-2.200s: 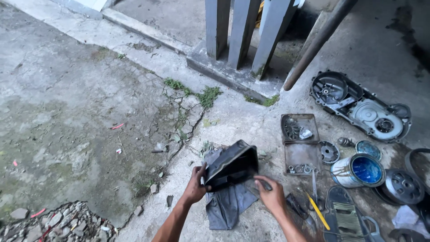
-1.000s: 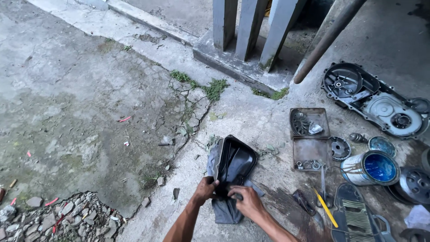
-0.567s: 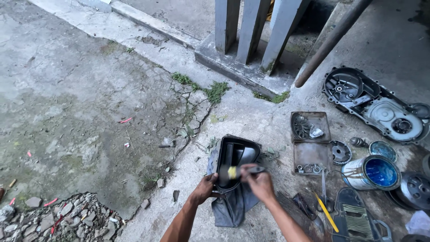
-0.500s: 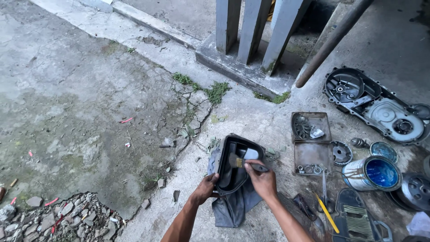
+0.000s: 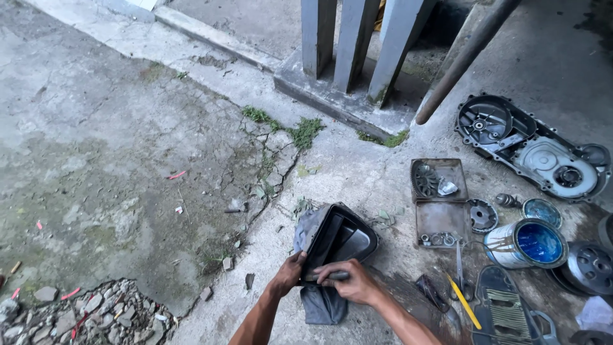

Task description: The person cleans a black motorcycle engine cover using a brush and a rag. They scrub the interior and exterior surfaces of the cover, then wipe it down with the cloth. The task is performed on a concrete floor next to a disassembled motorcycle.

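Note:
A black plastic housing cover [image 5: 338,239], hollow side facing me, stands tilted on the concrete over a grey rag [image 5: 322,303]. My left hand [image 5: 288,273] grips its lower left edge. My right hand [image 5: 351,282] is closed around a slim dark tool handle at the cover's lower rim; the tool's tip is hidden.
Engine parts lie to the right: a large metal crankcase cover [image 5: 533,150], a rusty tray [image 5: 440,201] with small parts, a tin can with blue inside [image 5: 527,243], a yellow-handled tool [image 5: 465,303], round pulleys [image 5: 590,265]. Grey posts [image 5: 351,41] and a pipe [image 5: 463,61] stand behind. Rubble [image 5: 83,313] lies at bottom left.
My right hand has come down from inside the cover to its lower rim. The cover has tipped a little more upright, and the view has shifted slightly.

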